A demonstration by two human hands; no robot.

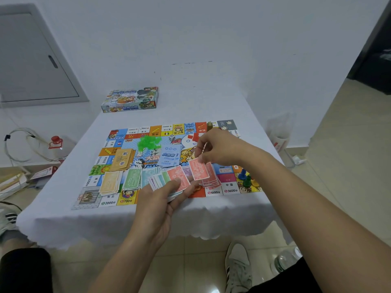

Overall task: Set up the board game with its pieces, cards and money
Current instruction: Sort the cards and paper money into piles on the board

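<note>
The right hand [213, 149] pinches one red note [198, 169] by its top edge at frame centre, just above the red pile [211, 180], likely sorting by colour. The left hand [169, 193] grips a fanned wad of mixed notes [167, 179] so the next shows. Beige [109, 182] and green [132, 178] piles lie lower left on the board [211, 192]; the box [130, 99] sits upper left.

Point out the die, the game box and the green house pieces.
die [171, 138]: head view, on its white top face.
game box [130, 99]: head view, middle of the printed lid.
green house pieces [148, 142]: head view, centre of the heap on the board.
</note>
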